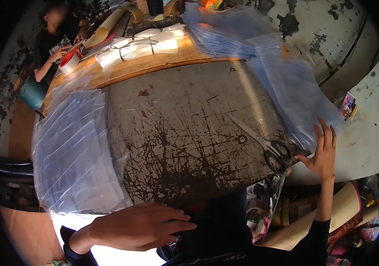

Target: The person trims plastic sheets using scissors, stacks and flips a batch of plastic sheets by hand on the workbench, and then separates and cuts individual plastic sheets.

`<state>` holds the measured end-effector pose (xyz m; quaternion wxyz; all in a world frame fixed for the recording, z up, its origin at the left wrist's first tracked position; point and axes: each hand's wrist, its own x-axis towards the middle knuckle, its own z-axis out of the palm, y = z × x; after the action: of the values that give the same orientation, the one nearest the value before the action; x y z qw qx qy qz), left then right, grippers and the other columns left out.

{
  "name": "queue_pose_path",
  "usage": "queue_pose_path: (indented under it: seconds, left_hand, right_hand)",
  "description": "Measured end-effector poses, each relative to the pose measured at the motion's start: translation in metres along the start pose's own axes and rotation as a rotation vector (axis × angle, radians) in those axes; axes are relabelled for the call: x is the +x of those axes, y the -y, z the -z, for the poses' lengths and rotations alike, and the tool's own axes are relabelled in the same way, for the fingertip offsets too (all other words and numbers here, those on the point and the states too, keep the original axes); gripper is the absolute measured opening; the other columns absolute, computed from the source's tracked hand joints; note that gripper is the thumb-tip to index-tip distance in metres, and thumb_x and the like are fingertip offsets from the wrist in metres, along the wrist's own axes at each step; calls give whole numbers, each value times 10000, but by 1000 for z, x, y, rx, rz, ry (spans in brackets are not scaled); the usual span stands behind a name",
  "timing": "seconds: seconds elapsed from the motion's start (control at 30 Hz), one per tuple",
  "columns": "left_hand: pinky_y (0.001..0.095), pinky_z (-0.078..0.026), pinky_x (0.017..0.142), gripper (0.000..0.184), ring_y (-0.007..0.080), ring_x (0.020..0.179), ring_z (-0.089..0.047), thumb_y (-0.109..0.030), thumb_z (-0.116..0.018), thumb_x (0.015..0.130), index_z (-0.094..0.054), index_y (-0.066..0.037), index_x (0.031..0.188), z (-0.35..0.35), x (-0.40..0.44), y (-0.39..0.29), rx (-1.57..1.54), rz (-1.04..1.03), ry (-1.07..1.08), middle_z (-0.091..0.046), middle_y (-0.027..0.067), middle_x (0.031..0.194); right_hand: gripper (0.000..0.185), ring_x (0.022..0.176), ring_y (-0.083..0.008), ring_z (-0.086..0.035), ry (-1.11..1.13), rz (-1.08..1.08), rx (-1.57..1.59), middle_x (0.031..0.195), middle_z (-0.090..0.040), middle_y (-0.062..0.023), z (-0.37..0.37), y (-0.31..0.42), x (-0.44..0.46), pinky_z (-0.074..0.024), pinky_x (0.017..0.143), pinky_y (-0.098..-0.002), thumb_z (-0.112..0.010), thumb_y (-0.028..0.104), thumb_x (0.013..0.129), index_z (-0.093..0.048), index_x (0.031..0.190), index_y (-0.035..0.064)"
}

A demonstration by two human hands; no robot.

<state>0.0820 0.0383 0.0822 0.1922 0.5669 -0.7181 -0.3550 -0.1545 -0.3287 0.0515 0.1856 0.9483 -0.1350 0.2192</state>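
My right hand (324, 153) is at the table's right edge, its thumb and fingers spread, beside the near end of some clear bluish plastic sheets (291, 93). Whether its fingertips touch the plastic I cannot tell. Close by lie scissors with black handles (261, 142), their blades slightly parted and pointing to the upper left. In front of my body my left hand (140, 226) hovers near the table's front edge, fingers stretched out and holding nothing. Above it, on the left side, a fanned stack of clear plastic sheets (74, 155) covers the table.
Between the stacks the scratched grey work surface (176, 115) shows. At the back are tied white bundles (140, 46), another pile of plastic sheets (229, 31) and a tape roll (70, 62). A person (56, 40) is at the far left. Rolled material (322, 217) lies below right.
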Motion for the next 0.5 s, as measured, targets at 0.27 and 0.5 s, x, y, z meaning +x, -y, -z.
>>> queue_pose_path:
  seconds: [0.27, 0.5]
  left_hand:
    - [377, -462, 759, 304, 297, 888, -554, -131, -512, 864, -489, -11, 1141, 24, 43, 9, -34, -97, -85, -545, 130, 990]
    - [399, -462, 719, 294, 323, 844, -557, -144, -510, 863, -490, -15, 1126, 29, 59, 18, 20, -95, -154, -543, 136, 968]
  right_hand:
    - [733, 1165, -377, -401, -7, 139, -65, 1274, -355, -163, -12, -1, -8, -364, 937, -540, -690, 10, 557, -495, 1201, 299]
    - [565, 1120, -356, -443, -132, 284, -225, 1264, -358, -141, -26, -21, -9, -444, 855, -497, -674, 22, 592, -607, 1073, 311]
